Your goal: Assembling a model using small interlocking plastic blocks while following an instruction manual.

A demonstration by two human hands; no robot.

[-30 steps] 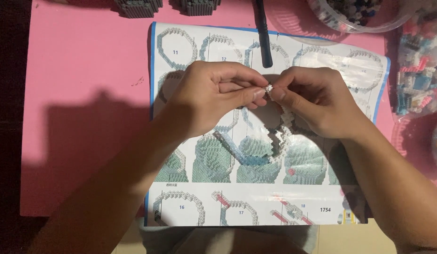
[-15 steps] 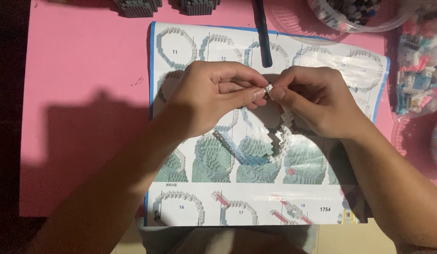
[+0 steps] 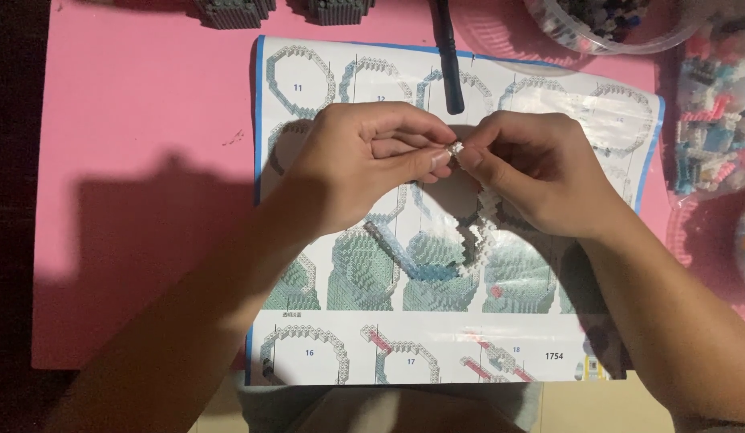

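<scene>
Pinch grip of left hand (image 3: 364,164) and right hand (image 3: 541,172), fingertips meeting on a tiny white building block (image 3: 456,149) at the top of a curved white block chain (image 3: 480,232), held above the instruction sheet (image 3: 308,353) on the pink bench mat (image 3: 148,120); black pen (image 3: 448,56) beyond

Single view from a head-worn camera, looking almost straight down from close range onto a pink mat (image 3: 140,160) and an instruction sheet (image 3: 436,353) lying square to the frame. The wearer's forearms enter from the bottom edge, and the left hand (image 3: 360,164) and right hand (image 3: 537,172) meet near frame centre. No second view shares the scene.
</scene>
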